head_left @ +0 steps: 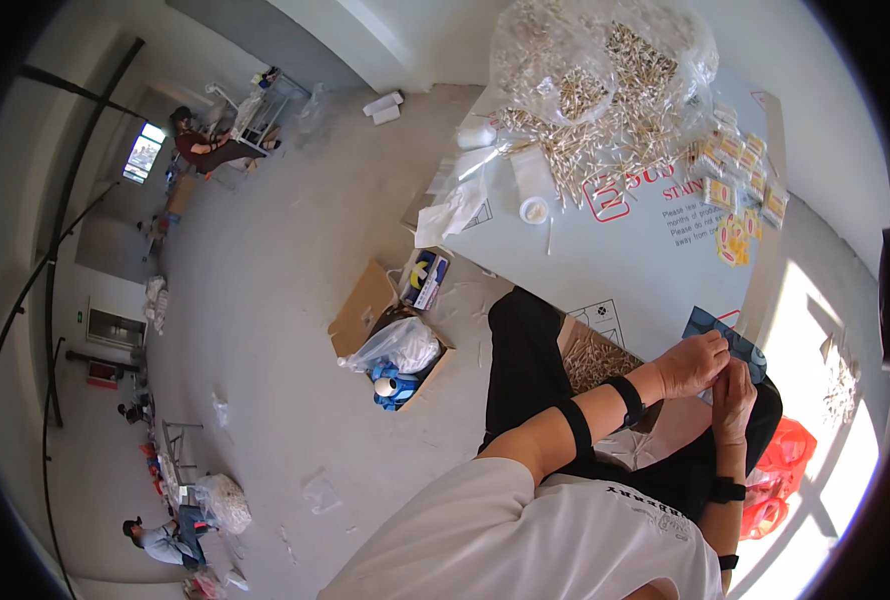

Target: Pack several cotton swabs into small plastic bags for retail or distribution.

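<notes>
Left hand (692,365) and right hand (733,402) meet, fingers curled; how tightly they close, and on what, I cannot tell. Cotton swabs (597,362) lie near, to their left, probably so that reaching is easy.

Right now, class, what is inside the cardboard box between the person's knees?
The cardboard box holds a heap of loose cotton swabs. They cover its bottom, and the left forearm crosses over its near part, so whatever lies there cannot be seen.
</notes>
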Available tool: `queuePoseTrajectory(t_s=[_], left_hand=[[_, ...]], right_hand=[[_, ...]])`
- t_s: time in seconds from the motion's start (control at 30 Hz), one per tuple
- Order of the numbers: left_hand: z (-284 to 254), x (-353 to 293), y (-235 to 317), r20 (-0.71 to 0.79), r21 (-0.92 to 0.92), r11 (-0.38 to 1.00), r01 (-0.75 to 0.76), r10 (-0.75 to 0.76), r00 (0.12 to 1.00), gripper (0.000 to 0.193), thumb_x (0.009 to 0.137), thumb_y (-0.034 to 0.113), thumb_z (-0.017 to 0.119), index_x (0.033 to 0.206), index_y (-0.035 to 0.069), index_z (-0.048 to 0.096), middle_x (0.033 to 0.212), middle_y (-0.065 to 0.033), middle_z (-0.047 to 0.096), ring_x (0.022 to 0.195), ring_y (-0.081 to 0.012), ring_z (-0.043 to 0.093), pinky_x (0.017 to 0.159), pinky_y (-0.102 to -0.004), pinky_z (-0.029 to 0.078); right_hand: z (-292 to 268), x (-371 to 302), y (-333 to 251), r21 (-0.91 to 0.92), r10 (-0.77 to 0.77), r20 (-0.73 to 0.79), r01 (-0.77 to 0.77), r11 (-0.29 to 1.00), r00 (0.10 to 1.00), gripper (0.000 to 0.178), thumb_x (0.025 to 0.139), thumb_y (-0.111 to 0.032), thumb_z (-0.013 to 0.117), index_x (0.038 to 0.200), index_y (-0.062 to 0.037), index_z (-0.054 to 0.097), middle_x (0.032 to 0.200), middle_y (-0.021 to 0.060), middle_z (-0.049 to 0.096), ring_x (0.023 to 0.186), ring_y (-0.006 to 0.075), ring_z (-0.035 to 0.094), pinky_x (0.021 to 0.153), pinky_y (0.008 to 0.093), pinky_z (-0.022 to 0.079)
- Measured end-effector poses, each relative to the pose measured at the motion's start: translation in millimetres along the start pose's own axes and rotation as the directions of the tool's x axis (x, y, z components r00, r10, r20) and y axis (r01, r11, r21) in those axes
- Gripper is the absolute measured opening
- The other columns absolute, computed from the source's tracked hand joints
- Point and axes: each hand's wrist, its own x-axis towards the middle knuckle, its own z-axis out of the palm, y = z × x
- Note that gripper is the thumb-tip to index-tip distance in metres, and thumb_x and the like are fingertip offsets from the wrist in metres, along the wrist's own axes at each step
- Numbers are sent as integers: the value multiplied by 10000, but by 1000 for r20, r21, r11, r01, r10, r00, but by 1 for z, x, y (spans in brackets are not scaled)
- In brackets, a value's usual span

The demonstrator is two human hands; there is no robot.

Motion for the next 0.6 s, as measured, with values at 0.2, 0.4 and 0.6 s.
queuePoseTrajectory(t_s=[0.2, 0.4, 0.6], left_hand=[[-6, 0, -2, -24, 5, 1000, 4, -4, 1000, 140, 652, 67, 657, 751, 31, 564, 805, -87, 532, 819, -262, 546, 716, -354, 495], [-30, -1, 2, 7, 121, 993, -1, 0, 1000, 138, 624, 74, 638, 731, 51, 554, 799, -74, 520, 804, -250, 539, 736, -367, 453], [-43, 11, 3, -80, 188, 979, -84, 100, 992, 128, 634, 93, 627, 704, 68, 522, 778, -67, 498, 771, -248, 533, 699, -370, 458]], right_hand=[[0, 0, 7, 0, 44, 48, -44, 999, 998, 104, 825, 45, 555, 905, -11, 519, 850, 175, 584, 735, 386, 608, 635, 421, 499], [-6, -3, 7, -57, -14, 54, 17, 998, 998, 148, 796, 78, 558, 892, -20, 505, 838, 169, 581, 715, 379, 605, 625, 429, 497], [-20, 3, 7, -157, -105, -33, 98, 983, 994, 163, 774, 84, 573, 893, -9, 510, 840, 166, 587, 707, 357, 614, 607, 421, 500]])
